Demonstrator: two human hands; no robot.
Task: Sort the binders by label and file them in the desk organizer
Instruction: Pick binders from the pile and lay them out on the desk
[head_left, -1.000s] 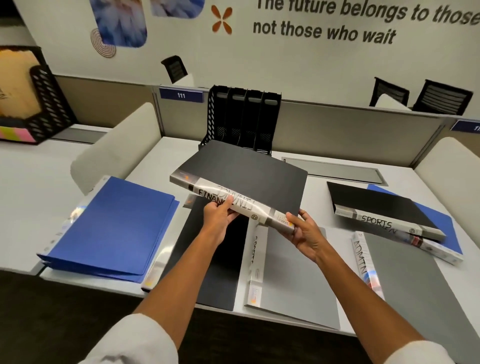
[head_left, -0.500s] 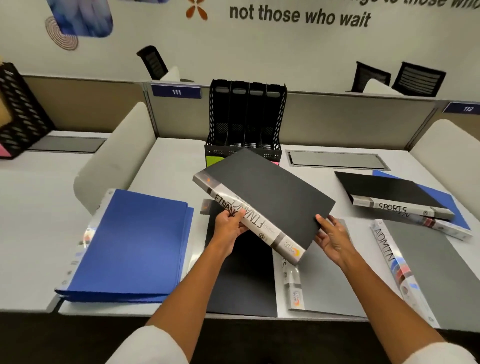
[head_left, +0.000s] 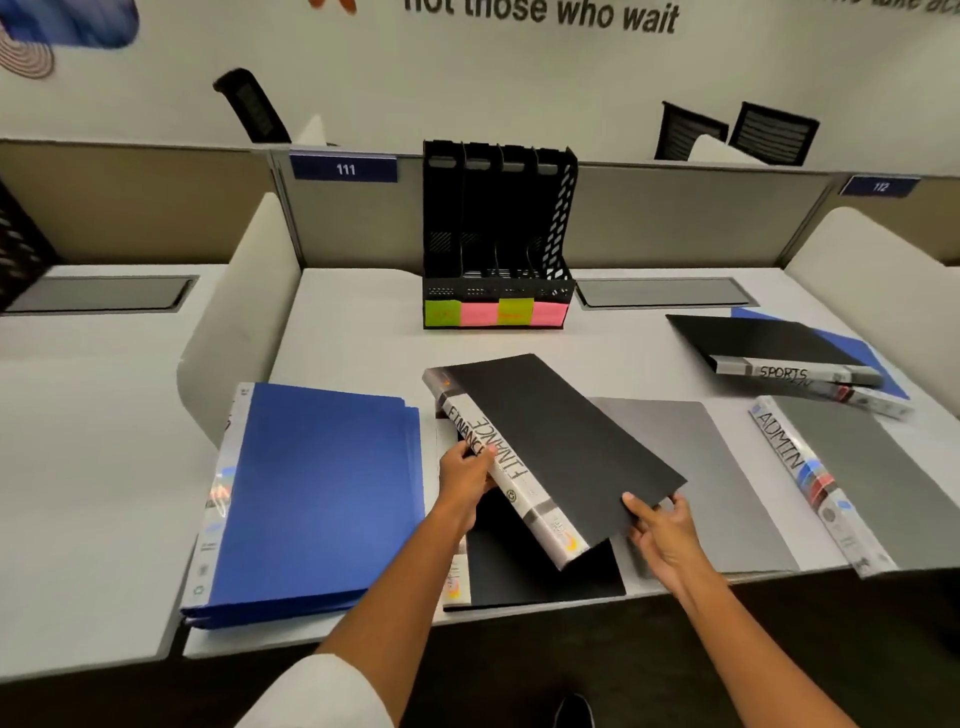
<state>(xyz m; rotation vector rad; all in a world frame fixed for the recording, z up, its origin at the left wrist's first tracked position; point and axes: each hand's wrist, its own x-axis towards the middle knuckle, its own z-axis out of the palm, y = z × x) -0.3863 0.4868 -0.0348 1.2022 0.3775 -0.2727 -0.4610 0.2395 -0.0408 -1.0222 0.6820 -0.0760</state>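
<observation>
Both hands hold a black plastic binder (head_left: 561, 447) with a white spine lettered FINANCE, lifted and tilted above the front edge of the white desk (head_left: 358, 332). The left hand (head_left: 465, 470) grips the spine near its middle, fingers curled round it. The right hand (head_left: 660, 525) pinches the cover's near right corner, thumb on top and fingers beneath.

Under the raised binder lie a flat black binder (head_left: 540, 571), touching the front edge of the desk, and a flat grey binder (head_left: 691, 467) just to its right. A stack of blue binders (head_left: 317, 493) lies at the front left corner of the desk, spines to the left. At the front right corner lies a grey binder with a spine lettered ADMIN (head_left: 878, 483). Further back along the right edge, a black binder with a spine lettered SPORTS (head_left: 769, 343) rests on top of a blue binder (head_left: 862, 348) whose label I cannot read.

The black mesh desk organizer (head_left: 498, 228) stands upright at the middle of the back edge, well apart from the held binder. It has four slots, and its front base carries sticky notes (head_left: 496, 313) in the order green, pink, green, pink. Their writing is too small to read.
</observation>
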